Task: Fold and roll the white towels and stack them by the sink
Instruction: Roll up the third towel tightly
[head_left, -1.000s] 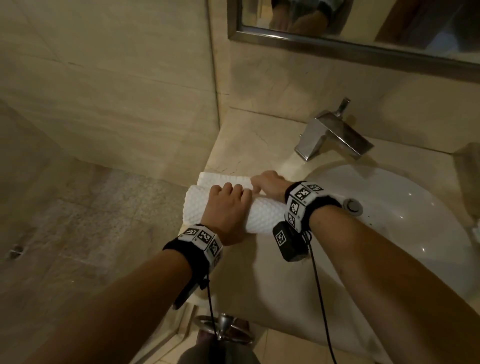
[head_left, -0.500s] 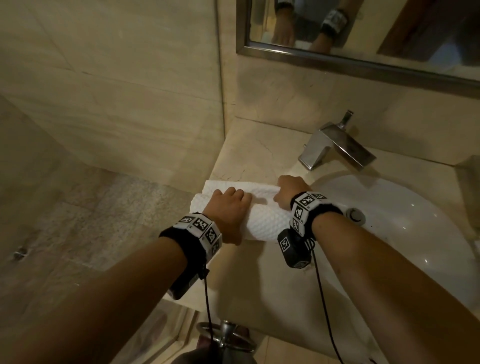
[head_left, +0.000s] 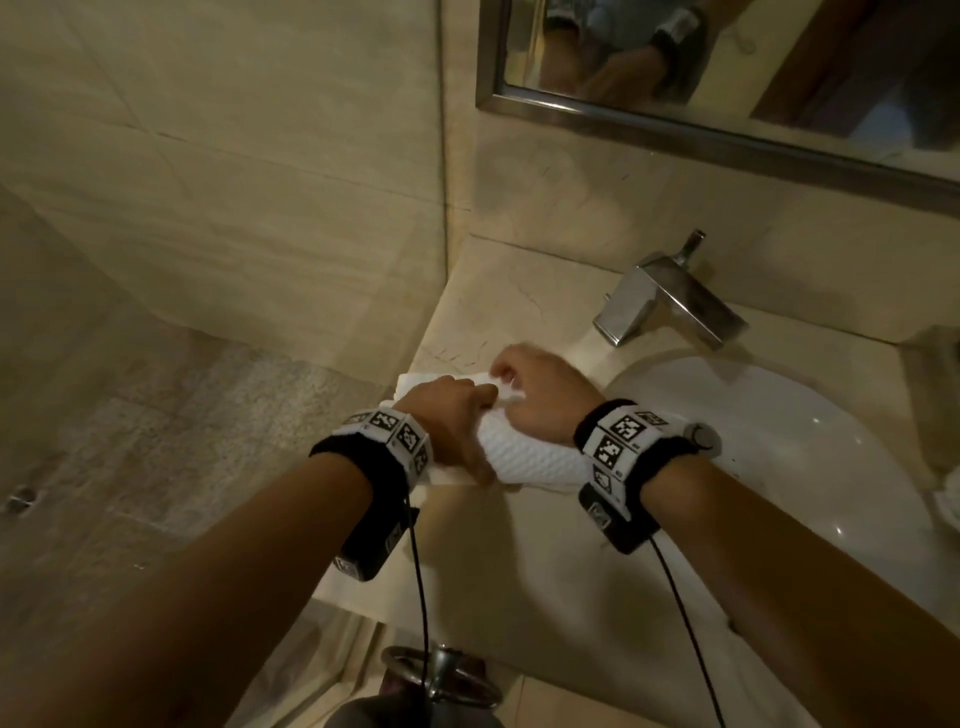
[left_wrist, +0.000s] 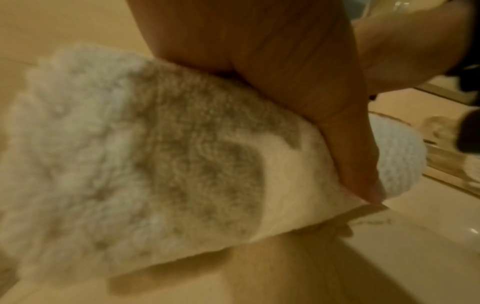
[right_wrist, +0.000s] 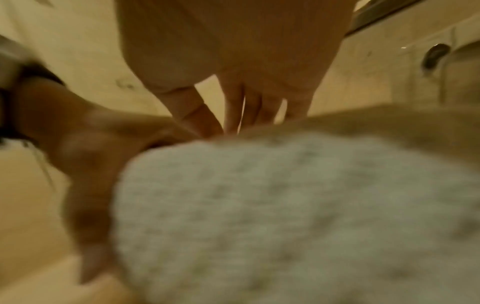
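A white textured towel (head_left: 535, 460), mostly rolled, lies on the beige counter (head_left: 498, 322) just left of the sink basin (head_left: 789, 467). My left hand (head_left: 447, 415) grips the roll's left part, fingers over the top. Its thumb (left_wrist: 345, 144) presses the near side of the towel (left_wrist: 130, 154). My right hand (head_left: 535, 400) arches over the roll's middle. Its fingers (right_wrist: 233, 102) reach down behind the towel (right_wrist: 285, 205) and their tips are hidden. A short flat tail of towel (head_left: 431, 379) shows beyond the hands.
A chrome faucet (head_left: 670, 301) stands behind the basin under a framed mirror (head_left: 727, 67). The tiled wall (head_left: 234, 208) meets the counter's left end, with floor (head_left: 156, 441) below. Something white (head_left: 950, 493) shows at the right edge. A metal ring (head_left: 441, 670) hangs below the counter front.
Both hands have drawn together over the roll. The right hand slid left from the roll's right end, and the flat tail behind the roll has grown shorter.
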